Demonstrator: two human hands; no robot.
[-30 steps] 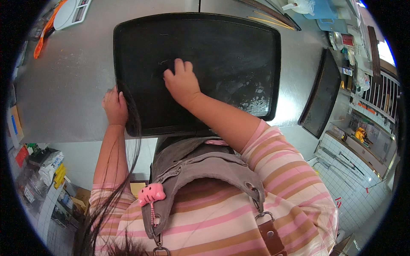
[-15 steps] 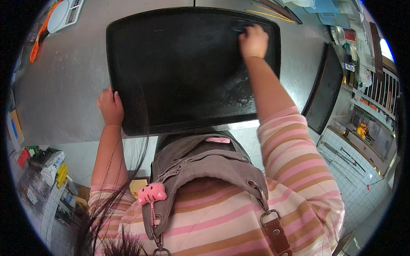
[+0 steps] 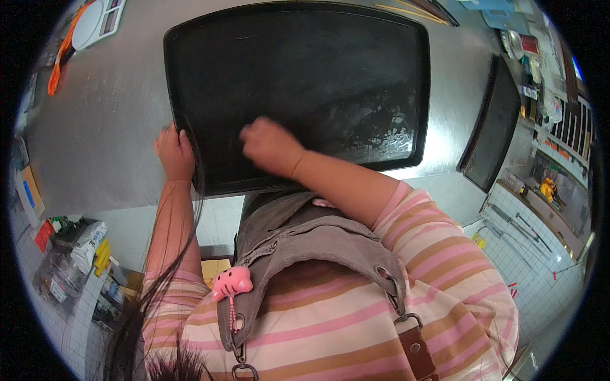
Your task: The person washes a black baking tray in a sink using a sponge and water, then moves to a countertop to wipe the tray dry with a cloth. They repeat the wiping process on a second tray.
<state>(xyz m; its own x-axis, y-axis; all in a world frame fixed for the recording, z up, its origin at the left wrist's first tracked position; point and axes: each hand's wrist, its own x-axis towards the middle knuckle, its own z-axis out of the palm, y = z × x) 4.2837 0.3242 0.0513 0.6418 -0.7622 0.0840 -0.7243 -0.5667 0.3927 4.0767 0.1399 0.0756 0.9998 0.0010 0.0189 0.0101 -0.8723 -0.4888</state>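
In the head view, we find a grey metal surface [image 3: 114, 140] with light specks scattered over its left part. A large black tray [image 3: 286, 63] lies on it, directly before the person; pale, shiny patches [image 3: 394, 127] mark its lower right corner. The left hand [image 3: 174, 151] grips the tray's left edge. The right hand [image 3: 272, 147], curled and blurred, is over the tray's lower middle; we cannot tell whether it holds anything.

At the upper left we note a white scale [image 3: 88, 26] beside an orange object [image 3: 60, 60]; at the upper right, thin sticks [image 3: 413, 13] and a blue container [image 3: 497, 18]. A second dark tray [image 3: 499, 120] sits near the right end. Below, we record pale floor [image 3: 222, 222], with a yellow package [image 3: 101, 256] at lower left.
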